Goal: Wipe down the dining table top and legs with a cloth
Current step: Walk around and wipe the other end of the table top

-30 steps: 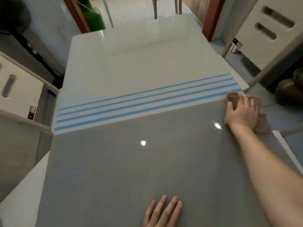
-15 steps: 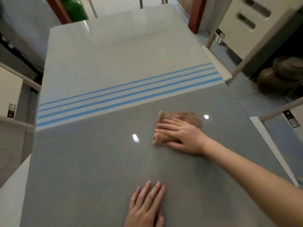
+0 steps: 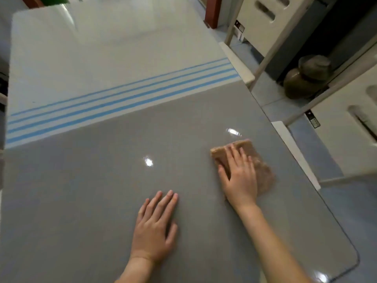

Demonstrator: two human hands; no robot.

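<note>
The dining table top [image 3: 85,197] is glossy, grey in its near half and white beyond several blue stripes [image 3: 122,99]. A brown cloth [image 3: 263,172] lies flat on the grey part near the right edge. My right hand [image 3: 238,174] presses down on the cloth with straight fingers and covers most of its left side. My left hand [image 3: 155,227] rests flat on the bare grey surface, closer to me and left of the cloth. The table legs are out of sight.
White chairs [image 3: 263,23] stand along the table's right side, one seat edge [image 3: 295,152] close to the table. A brown pot [image 3: 306,78] sits on the floor behind them. A red-brown post [image 3: 212,11] rises at the far right.
My right hand swept the cloth from the right edge by the stripes to the middle, then back right and nearer to me. The left hand stays flat on the table.
</note>
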